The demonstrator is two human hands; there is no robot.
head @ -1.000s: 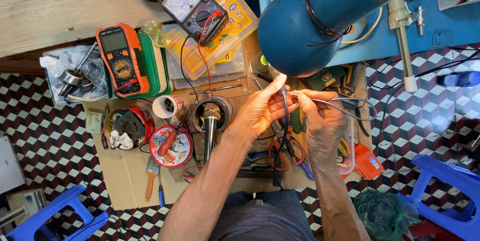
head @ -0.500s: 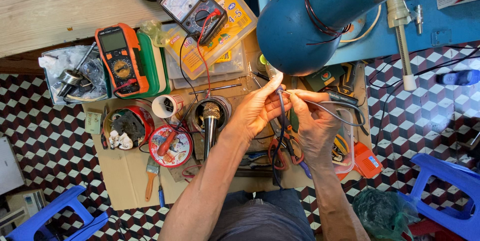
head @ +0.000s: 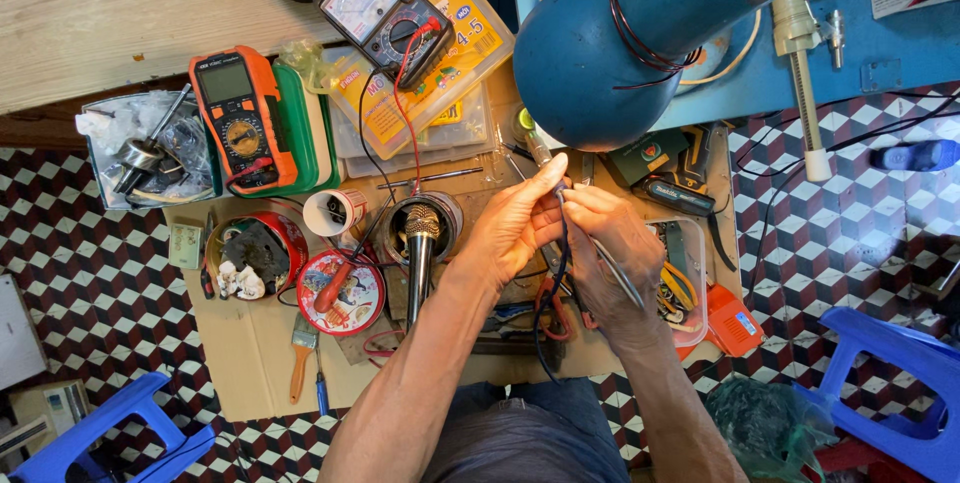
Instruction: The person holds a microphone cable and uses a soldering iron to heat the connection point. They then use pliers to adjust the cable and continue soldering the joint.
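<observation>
Between my two hands, just under the rim of the blue lamp shade (head: 625, 53), I held a thin dark cable (head: 560, 243) that trailed down past my wrists toward my lap. My left hand (head: 515, 228) was pinched on its upper end, thumb and forefinger closed, the other fingers stretched up toward the lamp. My right hand (head: 615, 253) met it fingertip to fingertip, closed around a slim metal tool (head: 615, 268) that slanted down across my palm; whether it was tweezers or a probe I could not tell. The exact spot where tool met cable was hidden by my fingers.

Just left of my left wrist stood a microphone (head: 421, 243) with its gold mesh head up, and beyond it a small white cup (head: 335, 211) and a round red tin (head: 340, 288). Farther left lay the orange multimeter (head: 238, 118); above my left hand sat the analogue meter (head: 378, 5) on a yellow parts box (head: 440, 68). Right of my right hand was a clear tray of bits (head: 685, 283).

Doing this well, I judged, meant keeping both wrists braced on the cardboard, holding the cable end steady in the lamp's light, and working the tool tip in small movements so the fine strands would not fray or slip out of the pinch.
</observation>
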